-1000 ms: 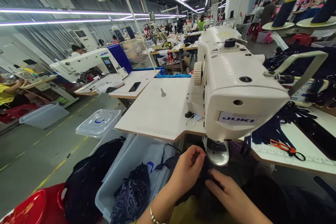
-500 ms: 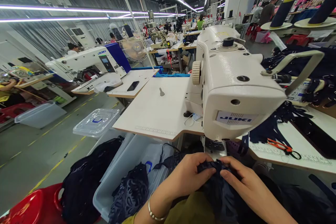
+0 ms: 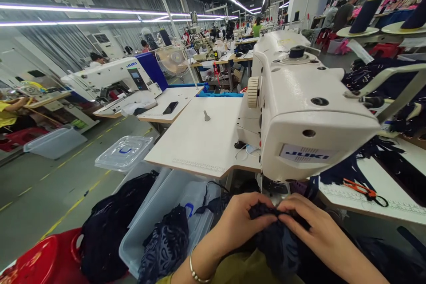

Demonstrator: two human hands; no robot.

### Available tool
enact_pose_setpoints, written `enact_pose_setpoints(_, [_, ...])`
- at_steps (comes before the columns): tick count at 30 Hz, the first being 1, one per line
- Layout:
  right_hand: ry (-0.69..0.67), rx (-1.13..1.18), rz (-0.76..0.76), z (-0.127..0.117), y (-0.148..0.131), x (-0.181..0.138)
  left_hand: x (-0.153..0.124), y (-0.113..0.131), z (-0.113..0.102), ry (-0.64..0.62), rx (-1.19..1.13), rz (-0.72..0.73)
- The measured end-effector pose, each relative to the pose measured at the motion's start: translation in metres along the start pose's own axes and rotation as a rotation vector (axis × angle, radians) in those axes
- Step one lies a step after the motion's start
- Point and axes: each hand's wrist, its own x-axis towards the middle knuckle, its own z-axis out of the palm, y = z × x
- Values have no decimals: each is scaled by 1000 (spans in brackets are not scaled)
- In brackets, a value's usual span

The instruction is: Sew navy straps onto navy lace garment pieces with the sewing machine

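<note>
My left hand [image 3: 238,222] and my right hand [image 3: 308,226] meet just below the head of a white Juki sewing machine [image 3: 299,111]. Both pinch the top edge of a dark navy lace piece [image 3: 278,242] that hangs down over my lap. The fingertips of the two hands almost touch over the fabric. A thin bracelet sits on my left wrist. The machine's needle area is hidden behind my hands and the machine head.
A white sewing table [image 3: 206,137] lies left of the machine. Clear plastic bins [image 3: 166,213] with navy lace stand below at left, beside a red stool [image 3: 43,262]. Orange snips [image 3: 362,187] and dark fabric lie on the table at right. Other machines and workers fill the hall behind.
My hands have come up and together from lower in my lap. They now hold the lace edge raised closer to the machine head.
</note>
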Motion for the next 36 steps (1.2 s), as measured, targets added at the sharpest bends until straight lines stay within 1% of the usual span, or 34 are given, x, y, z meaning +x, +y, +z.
enact_pose_setpoints(1, [-2, -30, -39, -1, 0, -1, -1, -3, 2, 47, 106, 105])
enact_pose_setpoints(2, [25, -76, -77, -1, 0, -3, -2, -5, 4, 104, 238, 226])
enact_pose_setpoints(4, [138, -189, -141, 1, 1, -7, -6, -11, 8, 225, 514, 497])
enact_pose_setpoints(6, [251, -278, -187, 5, 5, -13, -11, -16, 11, 292, 715, 733])
enact_pose_setpoints(8, [305, -313, -252, 10, 10, -20, -15, -19, 13, 327, 832, 893])
enact_pose_setpoints(11, [355, -323, -350, 14, 16, -30, -17, -20, 15, 370, 887, 1009])
enact_pose_setpoints(13, [385, -326, -370, 16, 19, -36, -18, -21, 16, 308, 825, 1000])
enact_pose_setpoints(15, [399, -329, -375, 17, 21, -39, -18, -22, 18, 214, 769, 939])
enact_pose_setpoints(16, [402, -330, -381, 17, 21, -39, -19, -23, 19, 198, 774, 918])
enact_pose_setpoints(17, [404, -329, -387, 18, 21, -40, -19, -24, 20, 216, 801, 919])
enact_pose_setpoints(19, [412, -325, -393, 18, 20, -40, -21, -24, 20, 332, 864, 977])
enact_pose_setpoints(21, [419, -331, -392, 18, 17, -38, -21, -22, 19, 436, 865, 1038])
enact_pose_setpoints(22, [415, -347, -389, 17, 16, -37, -21, -21, 18, 454, 840, 1038])
enact_pose_setpoints(23, [407, -376, -386, 16, 14, -36, -20, -19, 16, 443, 805, 1007])
enact_pose_setpoints(24, [390, -414, -384, 15, 12, -34, -19, -16, 15, 417, 764, 944])
enact_pose_setpoints(25, [363, -458, -384, 13, 10, -32, -17, -14, 14, 392, 719, 858])
enact_pose_setpoints(27, [290, -548, -365, 9, 7, -26, -9, -11, 13, 361, 623, 619])
enact_pose_setpoints(29, [235, -616, -312, 5, 6, -19, 0, -11, 14, 373, 549, 401])
enact_pose_setpoints(31, [207, -662, -250, 3, 5, -12, 8, -13, 15, 408, 523, 274])
enact_pose_setpoints(32, [204, -681, -228, 2, 4, -9, 11, -15, 17, 435, 525, 241])
enact_pose_setpoints(34, [199, -708, -205, 1, 3, -5, 13, -18, 18, 489, 544, 261])
enact_pose_setpoints(35, [204, -719, -193, 1, 3, -4, 12, -19, 19, 482, 557, 317])
enact_pose_setpoints(36, [210, -723, -177, 1, 3, -4, 10, -19, 20, 448, 570, 392])
